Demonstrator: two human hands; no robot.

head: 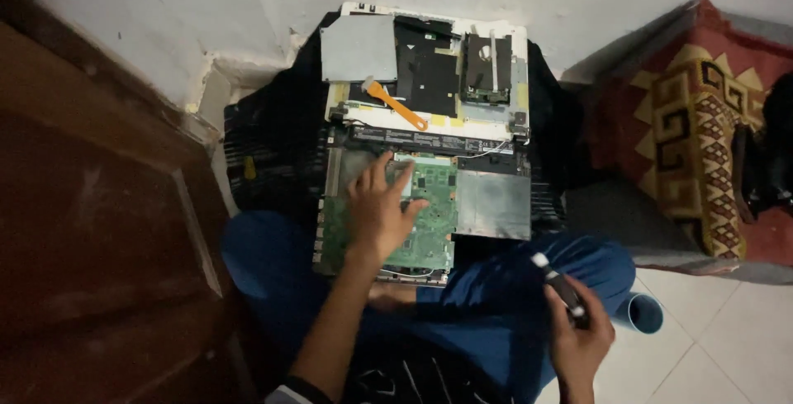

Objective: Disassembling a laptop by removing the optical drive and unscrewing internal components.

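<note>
Right hand (578, 339) grips a dark screwdriver (560, 287) above the knee. Left hand (380, 206), fingers spread, presses flat on the green circuit board (429, 214) in the opened laptop (496, 206) on the lap. Orange pry tool (396, 105) lies beyond. Judged: disassembly; next move needs tip alignment.

Small yellow rectangular labels (440, 121) are seen stuck along the white edge of the opened laptop chassis (429, 127), with one more yellow label (249, 168) on the dark cloth to its left; no packages, signs or screens are shown.
</note>
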